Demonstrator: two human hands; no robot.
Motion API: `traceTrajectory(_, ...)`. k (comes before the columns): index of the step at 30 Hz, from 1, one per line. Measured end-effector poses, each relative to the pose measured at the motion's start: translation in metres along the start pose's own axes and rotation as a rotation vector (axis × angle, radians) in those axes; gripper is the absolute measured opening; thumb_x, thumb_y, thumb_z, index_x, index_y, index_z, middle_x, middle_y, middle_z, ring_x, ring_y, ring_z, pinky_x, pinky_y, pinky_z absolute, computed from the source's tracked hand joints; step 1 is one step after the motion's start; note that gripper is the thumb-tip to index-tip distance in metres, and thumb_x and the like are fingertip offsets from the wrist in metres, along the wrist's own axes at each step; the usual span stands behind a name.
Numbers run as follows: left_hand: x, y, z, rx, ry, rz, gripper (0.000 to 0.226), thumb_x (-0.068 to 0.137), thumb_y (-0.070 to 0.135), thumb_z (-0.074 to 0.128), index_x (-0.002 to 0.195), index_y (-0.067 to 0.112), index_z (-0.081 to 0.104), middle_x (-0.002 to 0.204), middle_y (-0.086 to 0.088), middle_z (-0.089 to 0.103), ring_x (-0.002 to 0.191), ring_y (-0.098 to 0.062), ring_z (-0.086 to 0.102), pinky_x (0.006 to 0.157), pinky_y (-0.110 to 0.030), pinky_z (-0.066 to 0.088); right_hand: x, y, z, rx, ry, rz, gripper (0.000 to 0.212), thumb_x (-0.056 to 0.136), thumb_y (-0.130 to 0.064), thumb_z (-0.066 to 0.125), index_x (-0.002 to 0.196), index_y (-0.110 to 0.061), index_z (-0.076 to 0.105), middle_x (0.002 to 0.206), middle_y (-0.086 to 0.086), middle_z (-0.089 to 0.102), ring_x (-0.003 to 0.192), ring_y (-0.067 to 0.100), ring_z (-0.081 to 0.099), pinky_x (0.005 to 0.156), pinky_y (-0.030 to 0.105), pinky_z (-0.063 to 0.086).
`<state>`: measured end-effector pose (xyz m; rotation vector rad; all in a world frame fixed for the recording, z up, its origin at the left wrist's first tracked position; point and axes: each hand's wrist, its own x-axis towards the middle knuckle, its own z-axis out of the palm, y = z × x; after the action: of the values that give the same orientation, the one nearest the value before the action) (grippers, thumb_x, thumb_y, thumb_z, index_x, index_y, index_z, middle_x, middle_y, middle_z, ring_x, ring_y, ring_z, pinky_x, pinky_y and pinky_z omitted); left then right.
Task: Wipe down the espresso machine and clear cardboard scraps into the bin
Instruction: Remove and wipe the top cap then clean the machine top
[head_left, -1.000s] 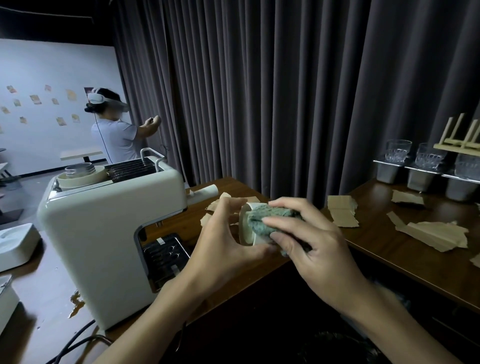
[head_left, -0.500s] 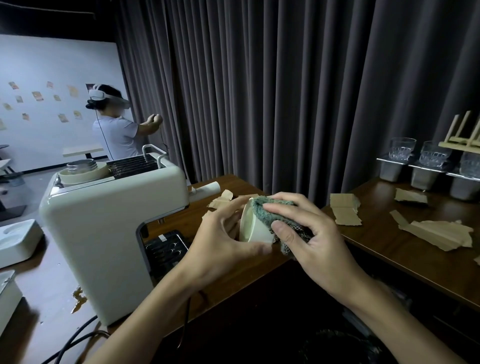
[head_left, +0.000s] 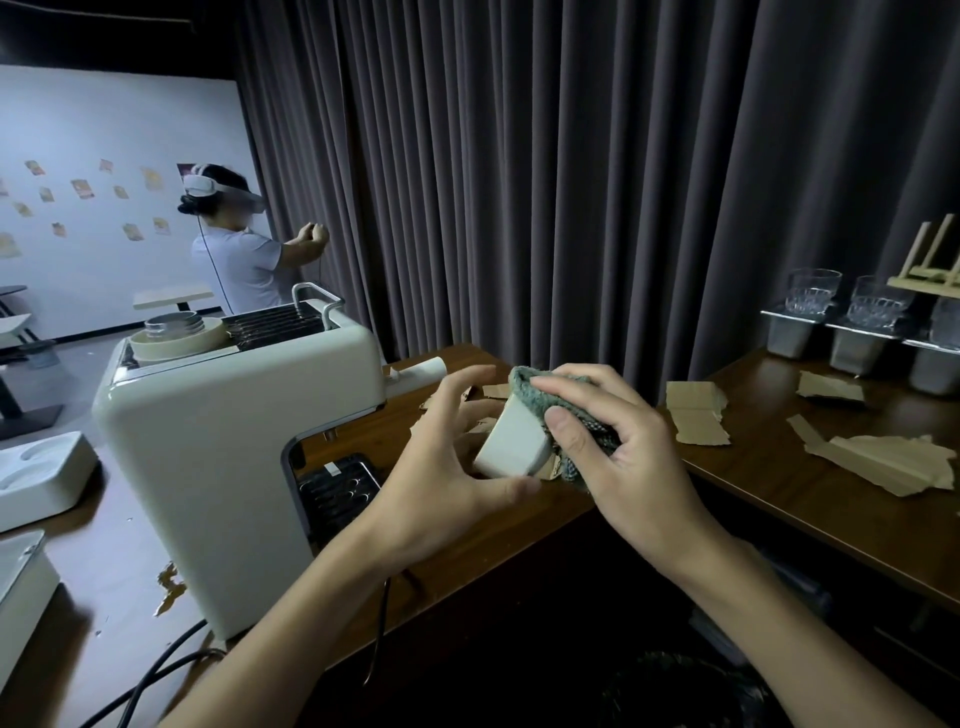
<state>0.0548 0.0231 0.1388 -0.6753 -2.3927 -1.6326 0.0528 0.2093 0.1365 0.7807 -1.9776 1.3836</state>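
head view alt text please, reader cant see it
The left hand grips a cream machine part while the right hand presses a green cloth against it. A cream espresso machine stands left; cardboard scraps litter the wooden counter.

I have one view only, the wide head camera, sitting close above the left hand (head_left: 441, 467) and right hand (head_left: 623, 457), facing forward and down across the bench (head_left: 774, 488) toward the curtain (head_left: 519, 182) behind its far edge.
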Motion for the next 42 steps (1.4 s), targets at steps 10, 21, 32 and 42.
traceTrajectory(10,0.001,0.005,0.007,-0.001,0.09,0.049,0.07,0.076,0.025,0.086,0.134,0.023,0.047,0.126,0.004,0.066,0.119,-0.01,0.062,0.095,-0.032,0.054,-0.009,-0.005,0.014,-0.051,0.016,-0.057,0.03,0.095,-0.015,0.056,0.124,-0.014,0.066,0.123,-0.005,0.055,0.121,0.013,0.053,0.093,0.02,0.049)
traceTrajectory(21,-0.004,0.013,0.006,0.028,0.053,0.084,0.055,0.08,0.006,0.082,0.128,0.019,0.058,0.116,0.006,0.068,0.108,-0.004,0.064,0.084,-0.019,0.054,-0.006,-0.002,0.014,-0.013,0.105,0.023,0.027,0.097,-0.013,0.055,0.121,-0.015,0.067,0.12,-0.007,0.056,0.119,0.005,0.053,0.092,0.011,0.044)
traceTrajectory(32,-0.01,0.012,-0.007,-0.066,0.062,0.043,0.063,0.083,0.002,0.078,0.132,0.022,0.045,0.123,-0.002,0.062,0.104,-0.011,0.065,0.076,-0.022,0.055,0.001,0.0,0.024,0.1,0.1,0.066,0.028,0.098,-0.017,0.054,0.123,-0.016,0.066,0.122,-0.009,0.059,0.12,0.007,0.054,0.094,0.016,0.045)
traceTrajectory(42,-0.01,-0.003,-0.01,0.018,0.16,0.078,0.045,0.088,0.034,0.075,0.128,0.031,0.054,0.131,0.007,0.06,0.122,-0.02,0.058,0.095,-0.043,0.055,0.001,-0.001,0.04,0.047,0.15,-0.042,0.029,0.095,-0.017,0.055,0.121,-0.024,0.063,0.124,-0.014,0.054,0.121,0.002,0.051,0.092,0.011,0.045)
